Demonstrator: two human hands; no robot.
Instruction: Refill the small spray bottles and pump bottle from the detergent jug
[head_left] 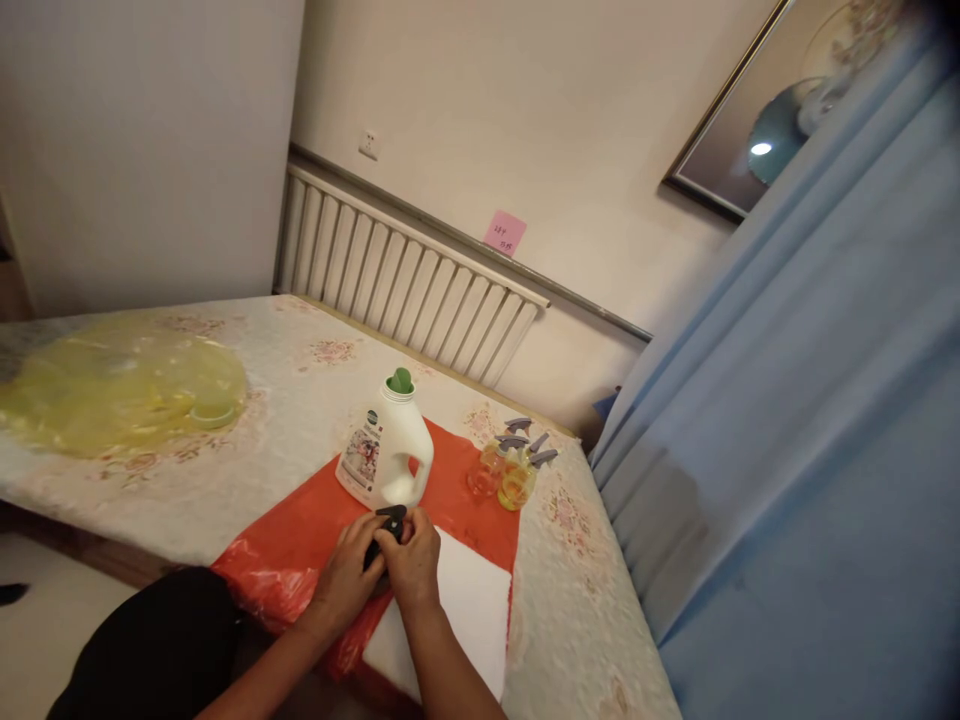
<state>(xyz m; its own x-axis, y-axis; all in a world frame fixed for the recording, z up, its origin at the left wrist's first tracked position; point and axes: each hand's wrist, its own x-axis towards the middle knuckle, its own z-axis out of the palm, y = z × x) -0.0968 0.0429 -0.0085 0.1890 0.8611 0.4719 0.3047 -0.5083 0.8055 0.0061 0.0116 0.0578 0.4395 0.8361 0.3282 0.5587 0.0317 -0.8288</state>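
Observation:
A small dark bottle with a black spray-type top (393,522) is held between both my hands. My left hand (352,558) wraps round its side, and my right hand (414,556) has its fingers closed at the top. Most of the bottle's body is hidden by the fingers. Just beyond my hands, a white jug (391,440) with a handle and a printed label stands upright, a green piece in its mouth. Under the hands lie a red plastic sheet (300,515) and a white pad (472,590).
Several small spray bottles (514,483) with orange and yellow contents and grey triggers stand right of the jug. A crumpled yellow plastic bag (127,380) lies at left on the flowered tablecloth (292,400). A radiator (405,270) runs behind; a blue curtain (795,400) hangs at right.

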